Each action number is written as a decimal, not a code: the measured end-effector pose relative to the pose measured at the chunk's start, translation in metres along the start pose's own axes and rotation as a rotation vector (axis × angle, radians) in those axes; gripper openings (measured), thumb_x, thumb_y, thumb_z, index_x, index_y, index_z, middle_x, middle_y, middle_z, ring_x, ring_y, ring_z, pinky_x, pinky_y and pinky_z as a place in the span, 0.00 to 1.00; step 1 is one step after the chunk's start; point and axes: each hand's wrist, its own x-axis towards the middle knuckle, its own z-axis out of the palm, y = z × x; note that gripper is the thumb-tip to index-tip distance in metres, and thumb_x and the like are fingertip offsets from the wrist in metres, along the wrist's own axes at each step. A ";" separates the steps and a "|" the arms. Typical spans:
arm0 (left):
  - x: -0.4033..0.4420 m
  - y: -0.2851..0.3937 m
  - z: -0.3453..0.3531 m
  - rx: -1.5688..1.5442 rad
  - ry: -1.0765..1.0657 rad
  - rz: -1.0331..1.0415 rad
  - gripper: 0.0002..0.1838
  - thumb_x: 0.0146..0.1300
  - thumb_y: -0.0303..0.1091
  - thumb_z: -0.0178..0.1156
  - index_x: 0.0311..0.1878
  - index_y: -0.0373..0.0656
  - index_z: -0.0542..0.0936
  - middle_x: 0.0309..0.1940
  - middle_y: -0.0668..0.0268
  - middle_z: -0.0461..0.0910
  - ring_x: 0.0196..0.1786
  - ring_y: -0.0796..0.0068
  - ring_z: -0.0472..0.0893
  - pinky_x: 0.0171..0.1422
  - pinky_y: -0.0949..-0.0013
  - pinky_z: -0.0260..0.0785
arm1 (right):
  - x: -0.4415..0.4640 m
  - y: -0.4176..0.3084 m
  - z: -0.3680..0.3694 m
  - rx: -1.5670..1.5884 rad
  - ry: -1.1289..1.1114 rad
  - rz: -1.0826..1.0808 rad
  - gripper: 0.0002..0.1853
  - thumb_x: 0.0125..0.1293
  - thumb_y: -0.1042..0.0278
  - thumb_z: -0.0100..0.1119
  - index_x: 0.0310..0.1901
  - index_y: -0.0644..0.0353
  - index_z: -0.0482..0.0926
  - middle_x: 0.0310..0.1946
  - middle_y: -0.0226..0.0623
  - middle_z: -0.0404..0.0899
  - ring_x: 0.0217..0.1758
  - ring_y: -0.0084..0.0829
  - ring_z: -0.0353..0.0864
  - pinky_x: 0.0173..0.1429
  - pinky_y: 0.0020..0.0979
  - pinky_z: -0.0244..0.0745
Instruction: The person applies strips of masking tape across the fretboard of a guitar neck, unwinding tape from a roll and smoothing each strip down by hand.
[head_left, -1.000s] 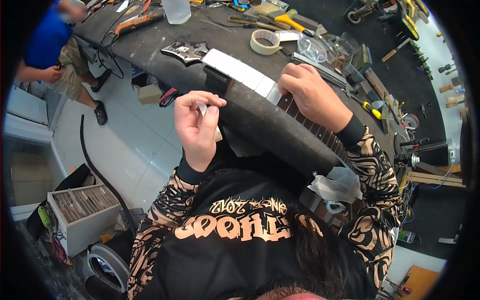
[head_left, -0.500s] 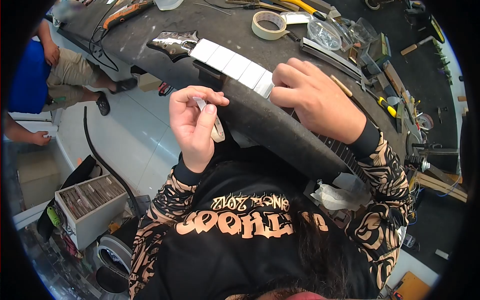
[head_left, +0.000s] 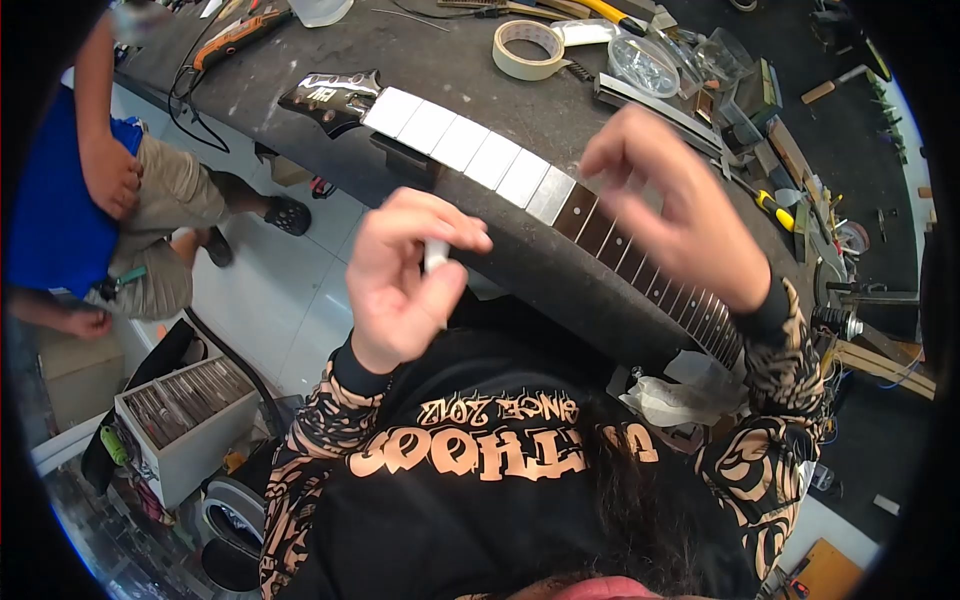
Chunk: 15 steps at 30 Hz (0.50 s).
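A guitar neck lies along the bench edge, its black headstock (head_left: 332,98) at the left. White tape strips (head_left: 465,145) cover the upper part of its fretboard; farther right the dark fretboard (head_left: 625,250) with frets and dot inlays is bare. My left hand (head_left: 405,275) is in front of the neck, fingers curled around a small roll of white tape (head_left: 436,253), mostly hidden and blurred. Over the uncovered frets hovers my right hand (head_left: 675,205), smeared by motion, with thumb and fingers apart and nothing visible between them.
On the bench (head_left: 430,60) lie a larger tape roll (head_left: 528,50), an orange rotary tool (head_left: 238,42), a clear tub (head_left: 643,65) and a yellow-handled tool (head_left: 775,210). A person in blue (head_left: 70,200) sits at left, near a box of thin pieces (head_left: 185,410).
My right hand has lifted off the last white strip and moved right, baring dark frets. My left hand has shifted slightly right and down. The seated person has moved closer.
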 end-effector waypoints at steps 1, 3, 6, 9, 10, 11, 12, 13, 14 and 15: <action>0.003 0.005 0.000 0.021 -0.113 0.011 0.19 0.74 0.20 0.63 0.65 0.38 0.77 0.55 0.49 0.83 0.53 0.56 0.89 0.73 0.42 0.84 | -0.008 -0.022 0.005 0.236 -0.097 0.165 0.16 0.77 0.69 0.73 0.62 0.59 0.83 0.48 0.39 0.81 0.48 0.35 0.84 0.57 0.37 0.83; 0.011 0.016 0.004 0.141 -0.323 0.062 0.22 0.70 0.23 0.70 0.66 0.38 0.80 0.50 0.49 0.87 0.48 0.55 0.90 0.61 0.49 0.89 | -0.019 -0.052 0.013 0.383 -0.280 0.265 0.17 0.78 0.64 0.75 0.61 0.59 0.82 0.47 0.39 0.81 0.47 0.36 0.85 0.56 0.38 0.85; 0.022 0.031 0.022 0.268 -0.415 0.136 0.33 0.54 0.23 0.76 0.67 0.40 0.84 0.38 0.56 0.85 0.30 0.57 0.84 0.32 0.59 0.76 | -0.029 -0.070 0.024 0.453 -0.301 0.356 0.14 0.76 0.66 0.75 0.54 0.60 0.80 0.46 0.42 0.85 0.48 0.43 0.89 0.53 0.41 0.85; 0.025 0.032 0.026 0.294 -0.471 0.132 0.37 0.50 0.22 0.76 0.68 0.39 0.84 0.37 0.59 0.85 0.30 0.59 0.84 0.32 0.60 0.76 | -0.037 -0.060 0.026 0.432 -0.251 0.300 0.13 0.75 0.67 0.74 0.53 0.60 0.81 0.44 0.43 0.85 0.47 0.46 0.90 0.53 0.43 0.85; 0.024 0.030 0.028 0.292 -0.468 0.127 0.37 0.50 0.22 0.76 0.69 0.39 0.84 0.38 0.58 0.85 0.30 0.59 0.84 0.32 0.59 0.76 | -0.038 -0.056 0.026 0.400 -0.235 0.281 0.11 0.76 0.67 0.74 0.51 0.61 0.81 0.42 0.44 0.85 0.46 0.47 0.89 0.51 0.43 0.84; 0.024 0.028 0.031 0.290 -0.466 0.120 0.38 0.49 0.22 0.76 0.70 0.39 0.84 0.38 0.58 0.86 0.30 0.58 0.84 0.32 0.59 0.76 | -0.039 -0.053 0.024 0.421 -0.236 0.295 0.11 0.77 0.67 0.74 0.50 0.61 0.81 0.41 0.43 0.85 0.45 0.46 0.89 0.50 0.43 0.83; 0.027 0.027 0.032 0.264 -0.477 0.114 0.39 0.55 0.21 0.76 0.74 0.36 0.82 0.41 0.56 0.88 0.34 0.60 0.87 0.36 0.60 0.79 | -0.039 -0.051 0.020 0.440 -0.237 0.307 0.10 0.77 0.67 0.74 0.50 0.62 0.82 0.40 0.43 0.85 0.45 0.45 0.89 0.49 0.42 0.83; 0.027 0.029 0.034 0.208 -0.421 0.013 0.38 0.58 0.22 0.76 0.75 0.35 0.81 0.43 0.55 0.89 0.36 0.62 0.88 0.38 0.59 0.80 | -0.039 -0.049 0.017 0.458 -0.237 0.318 0.10 0.78 0.67 0.73 0.49 0.62 0.82 0.40 0.43 0.84 0.44 0.45 0.89 0.48 0.42 0.82; 0.025 0.034 0.038 0.152 -0.365 -0.087 0.37 0.61 0.23 0.75 0.76 0.33 0.80 0.44 0.54 0.90 0.38 0.63 0.88 0.40 0.59 0.81 | -0.037 -0.046 0.015 0.527 -0.226 0.332 0.09 0.81 0.68 0.72 0.48 0.63 0.83 0.37 0.42 0.85 0.41 0.41 0.88 0.46 0.40 0.80; 0.027 0.039 0.038 0.112 -0.355 -0.201 0.35 0.65 0.25 0.74 0.76 0.32 0.79 0.46 0.53 0.91 0.42 0.64 0.90 0.46 0.60 0.83 | -0.034 -0.044 0.007 0.621 -0.282 0.465 0.09 0.87 0.67 0.72 0.50 0.63 0.82 0.43 0.29 0.84 0.47 0.20 0.80 0.54 0.30 0.78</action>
